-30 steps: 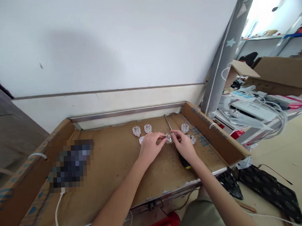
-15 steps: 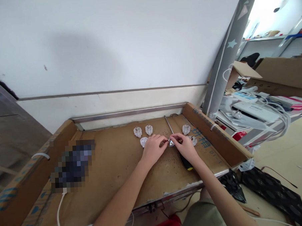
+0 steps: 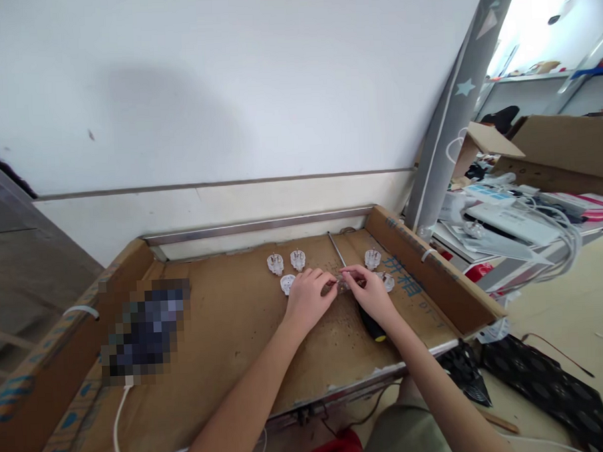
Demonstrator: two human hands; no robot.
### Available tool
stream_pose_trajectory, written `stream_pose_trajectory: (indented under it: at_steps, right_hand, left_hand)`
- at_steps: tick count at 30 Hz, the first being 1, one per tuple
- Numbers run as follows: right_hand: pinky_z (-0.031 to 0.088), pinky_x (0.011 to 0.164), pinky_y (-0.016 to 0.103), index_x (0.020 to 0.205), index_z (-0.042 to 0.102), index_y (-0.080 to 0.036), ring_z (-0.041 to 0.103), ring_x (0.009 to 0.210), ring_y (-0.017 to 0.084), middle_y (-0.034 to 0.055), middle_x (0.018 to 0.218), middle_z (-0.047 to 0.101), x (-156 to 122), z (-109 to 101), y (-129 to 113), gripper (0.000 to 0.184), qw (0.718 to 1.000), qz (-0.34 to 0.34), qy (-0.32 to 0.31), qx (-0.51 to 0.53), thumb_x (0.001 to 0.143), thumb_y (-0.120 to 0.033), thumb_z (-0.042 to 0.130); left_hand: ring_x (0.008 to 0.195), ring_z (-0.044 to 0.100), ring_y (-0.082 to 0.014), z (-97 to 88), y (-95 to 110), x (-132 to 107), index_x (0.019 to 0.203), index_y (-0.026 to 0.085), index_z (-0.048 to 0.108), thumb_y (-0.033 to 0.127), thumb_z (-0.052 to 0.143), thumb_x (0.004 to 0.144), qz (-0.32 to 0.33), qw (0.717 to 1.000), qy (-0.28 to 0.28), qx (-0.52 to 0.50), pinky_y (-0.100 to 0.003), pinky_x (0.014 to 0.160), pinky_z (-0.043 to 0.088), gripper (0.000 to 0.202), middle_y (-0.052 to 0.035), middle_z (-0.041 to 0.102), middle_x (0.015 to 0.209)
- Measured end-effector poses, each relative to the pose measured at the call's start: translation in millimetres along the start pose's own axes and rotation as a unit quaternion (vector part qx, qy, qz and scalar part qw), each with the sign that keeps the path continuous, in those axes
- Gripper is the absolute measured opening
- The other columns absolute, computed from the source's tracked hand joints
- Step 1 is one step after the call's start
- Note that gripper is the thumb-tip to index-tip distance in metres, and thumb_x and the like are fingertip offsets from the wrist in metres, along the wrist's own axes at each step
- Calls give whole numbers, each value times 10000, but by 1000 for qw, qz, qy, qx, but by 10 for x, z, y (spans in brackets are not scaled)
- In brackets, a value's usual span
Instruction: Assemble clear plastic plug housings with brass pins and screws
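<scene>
Between my fingertips is a small clear plug part (image 3: 342, 285), mostly covered by the fingers. My left hand (image 3: 310, 293) pinches it from the left and my right hand (image 3: 367, 288) from the right. Under my right hand lies a screwdriver (image 3: 370, 326), its dark handle toward me and its shaft pointing to the back edge. Left of my hands stand two clear plugs, one (image 3: 275, 264) beside the other (image 3: 297, 259), pins up. A round white plug piece (image 3: 287, 284) sits by my left hand. On the right are another plug (image 3: 372, 258) and a clear piece (image 3: 386, 281) partly behind my right hand.
Cardboard (image 3: 211, 336) lines the worktop, with raised cardboard sides (image 3: 433, 267). A blurred dark object (image 3: 149, 329) with a white cable (image 3: 118, 420) lies at the left. A grey pole (image 3: 440, 140) rises behind the right corner. Beyond it, boxes and cables crowd a side table (image 3: 511, 220).
The piece between my fingertips has turned slightly and looks clearer, less shiny than before. Both hands stay in nearly the same place; the other plugs and the screwdriver have not moved.
</scene>
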State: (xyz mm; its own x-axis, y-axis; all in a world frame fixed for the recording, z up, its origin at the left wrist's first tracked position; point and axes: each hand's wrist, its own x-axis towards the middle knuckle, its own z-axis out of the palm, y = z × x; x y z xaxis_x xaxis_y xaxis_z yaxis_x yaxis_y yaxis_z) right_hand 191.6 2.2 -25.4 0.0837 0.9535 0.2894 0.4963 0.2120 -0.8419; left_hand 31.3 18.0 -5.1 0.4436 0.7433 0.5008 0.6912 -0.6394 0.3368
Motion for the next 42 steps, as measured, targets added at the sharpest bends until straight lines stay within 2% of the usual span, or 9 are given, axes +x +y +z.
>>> stream_pose_trajectory:
  at_steps: [6,10,14,26,35,38,42]
  right_hand:
    - [481,803,327,1003,566,-110,569,837,110,51,916,592,-10,-4,-13,328,1000,5,3,-6,875,-394,465]
    - [485,774,311,1003,565,-111,566,802,102,45,885,591,-14,-8,-24,333,1000,6,3,-10,876,-400,460]
    - [486,768,308,1006,562,-109,566,795,101,45,882,590,-17,-9,-26,341,1000,6,7,-9,879,-407,453]
    - [484,805,330,1009,565,-107,575,831,110,48,901,596,-24,-5,-45,329,1000,-1,7,-12,872,-392,472]
    - [482,814,333,999,570,-111,575,833,110,47,898,598,-32,-10,-74,323,1000,-4,9,-11,872,-392,472]
    - [485,810,330,1002,570,-111,577,834,110,49,904,599,-28,-6,-74,324,1000,-7,3,1,871,-391,474]
    - [485,812,331,993,573,-109,578,838,111,49,905,601,-24,-2,-58,326,1000,-6,1,16,870,-394,474]
  left_hand:
    - [800,569,-172,8,20,-4,828,223,634,225,549,825,3,1000,-4,-12,-310,733,416,85,-2,644,818]
    - [778,581,-173,5,28,2,871,226,609,212,568,802,-19,999,5,-35,-314,727,418,81,17,651,783]
    - [761,583,-172,-9,26,-2,802,224,592,207,575,790,-28,998,-1,-51,-310,712,419,27,23,654,769]
    - [787,562,-178,-21,19,-9,815,223,623,243,558,828,-11,1000,-7,-18,-312,721,412,70,7,639,797]
    - [842,553,-190,11,-5,-14,903,240,637,253,504,880,37,999,1,19,-336,771,408,136,-14,635,847]
    - [840,564,-195,32,25,3,947,237,626,248,541,857,8,1000,0,3,-336,761,412,124,-12,648,853]
    - [855,573,-198,45,40,29,1034,233,593,260,589,827,-32,999,8,-36,-334,771,416,209,-2,661,864]
